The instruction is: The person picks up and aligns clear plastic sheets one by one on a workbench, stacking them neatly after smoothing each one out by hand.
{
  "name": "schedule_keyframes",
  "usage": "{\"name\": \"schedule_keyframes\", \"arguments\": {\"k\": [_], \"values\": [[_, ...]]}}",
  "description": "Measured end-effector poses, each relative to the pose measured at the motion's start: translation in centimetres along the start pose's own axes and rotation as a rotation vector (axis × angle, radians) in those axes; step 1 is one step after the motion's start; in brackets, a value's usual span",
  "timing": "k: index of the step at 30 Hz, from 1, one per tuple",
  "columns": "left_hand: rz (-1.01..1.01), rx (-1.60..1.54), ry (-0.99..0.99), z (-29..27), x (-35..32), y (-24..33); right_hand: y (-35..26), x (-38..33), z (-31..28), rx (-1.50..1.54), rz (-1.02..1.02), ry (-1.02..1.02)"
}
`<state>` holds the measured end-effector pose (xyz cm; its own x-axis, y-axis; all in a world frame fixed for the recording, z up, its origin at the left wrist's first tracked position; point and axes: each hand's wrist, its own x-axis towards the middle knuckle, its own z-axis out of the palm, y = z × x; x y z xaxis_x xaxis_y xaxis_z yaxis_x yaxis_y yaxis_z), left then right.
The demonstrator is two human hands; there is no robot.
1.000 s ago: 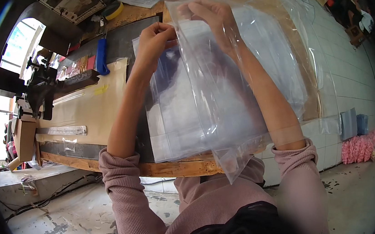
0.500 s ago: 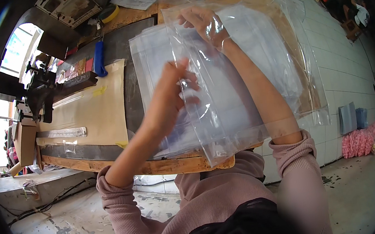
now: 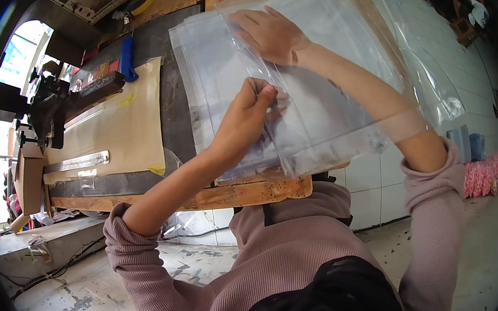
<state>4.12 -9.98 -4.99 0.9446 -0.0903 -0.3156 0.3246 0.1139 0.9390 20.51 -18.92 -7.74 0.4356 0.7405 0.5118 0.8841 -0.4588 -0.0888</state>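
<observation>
Head view: a clear, glossy plastic bag (image 3: 316, 106) is pinched in the closed left hand (image 3: 251, 116) fingers; the right hand (image 3: 270, 35) is spread flat on it, over the wooden worktop (image 3: 241, 194).

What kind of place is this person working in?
Probably a small workshop or packing room: a worn wooden workbench with a stack of clear plastic bags, a metal ruler on tan cardboard, and a stained, paint-chipped concrete floor.
</observation>
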Motion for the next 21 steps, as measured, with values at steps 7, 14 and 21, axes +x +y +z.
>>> {"name": "schedule_keyframes", "arguments": {"k": [7,14,21], "values": [[-0.057,-0.13,0.109,0.0,0.1,1.2,-3.6,-8.8,-5.3,-0.254,-0.032,-0.294],[-0.152,-0.208,0.088,-0.3,0.6,2.5,-14.5,-15.3,-17.1,0.164,-0.084,-0.314],[-0.123,-0.252,0.121,0.0,0.1,2.6,-13.3,-13.0,-11.9,-0.074,0.061,-0.275]]}}
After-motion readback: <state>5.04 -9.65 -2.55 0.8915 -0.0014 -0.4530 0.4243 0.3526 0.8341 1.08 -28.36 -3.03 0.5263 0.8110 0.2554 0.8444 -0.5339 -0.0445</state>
